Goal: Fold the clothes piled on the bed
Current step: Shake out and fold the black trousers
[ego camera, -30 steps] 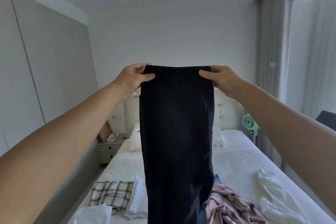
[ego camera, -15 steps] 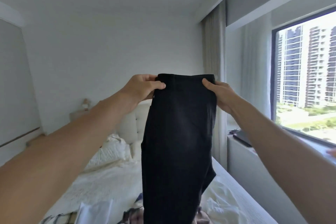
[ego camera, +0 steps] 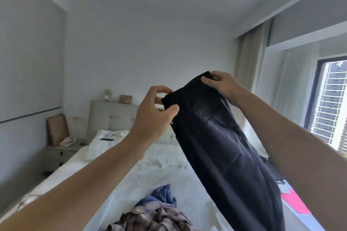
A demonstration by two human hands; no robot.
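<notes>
I hold up a pair of black trousers (ego camera: 221, 148) by the waistband, in the air above the bed (ego camera: 163, 174). My left hand (ego camera: 155, 116) pinches the left end of the waistband, and my right hand (ego camera: 223, 85) grips the right end, which sits higher. The trousers hang tilted, running down to the lower right out of view. On the bed below lie a brown-and-pink plaid garment (ego camera: 150, 219) and a blue garment (ego camera: 161, 196), both crumpled.
White pillows (ego camera: 105, 144) lie at the grey padded headboard (ego camera: 110, 118). A nightstand (ego camera: 60, 154) stands at the far left. On the right are a curtain (ego camera: 249, 62), a window (ego camera: 330, 107) and a pink item (ego camera: 294, 202) beside the bed.
The view has swung and tilted. The trousers went from hanging level and straight to slanting, my right hand now higher than my left. Both hands keep their grip on the waistband.
</notes>
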